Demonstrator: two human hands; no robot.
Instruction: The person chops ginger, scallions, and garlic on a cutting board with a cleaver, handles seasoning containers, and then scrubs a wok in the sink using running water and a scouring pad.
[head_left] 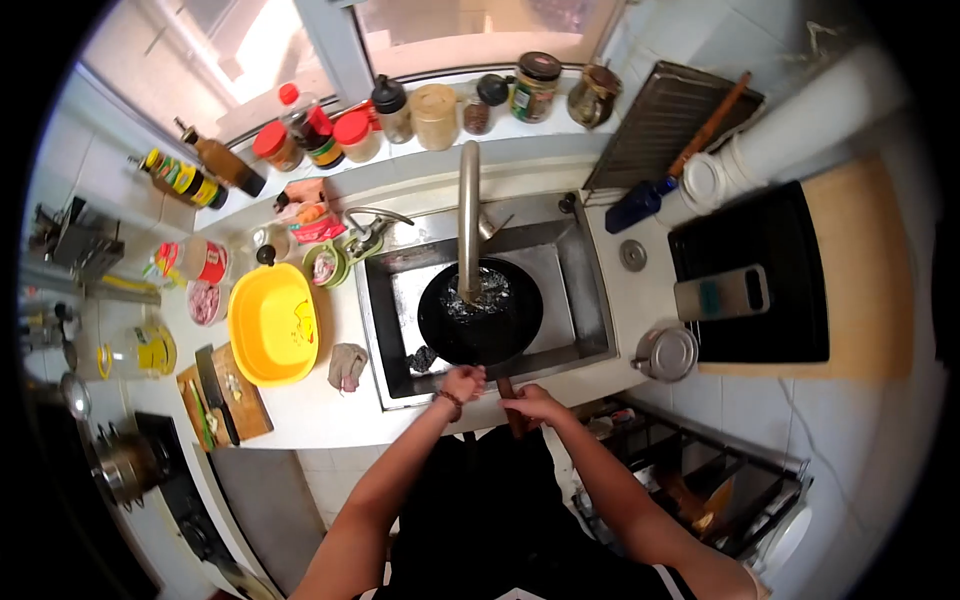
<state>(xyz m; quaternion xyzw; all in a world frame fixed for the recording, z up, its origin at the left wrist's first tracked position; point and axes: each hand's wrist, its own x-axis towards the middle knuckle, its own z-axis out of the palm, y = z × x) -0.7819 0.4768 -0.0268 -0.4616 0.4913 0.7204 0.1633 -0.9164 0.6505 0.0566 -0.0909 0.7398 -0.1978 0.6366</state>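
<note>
A black wok point(482, 335) sits in the steel sink point(590, 300) under the faucet point(469, 200), with water splashing and white foam inside it. My right hand point(537, 403) is closed around the wok's brown wooden handle point(508, 400), which points toward me over the sink's front edge. Just left of the handle, my left hand point(463, 383) is held near the wok's near rim. Its fingers are curled together, and what they hold, if anything, is too small to make out. A dark scouring pad point(422, 359) lies in the sink's front left corner.
Left of the sink are a yellow basin point(245, 325), a crumpled cloth point(348, 367) and a cutting board point(258, 402) with a knife point(215, 390). Jars and bottles line the windowsill. On the right stand a metal canister point(667, 354) and a black tray point(750, 340).
</note>
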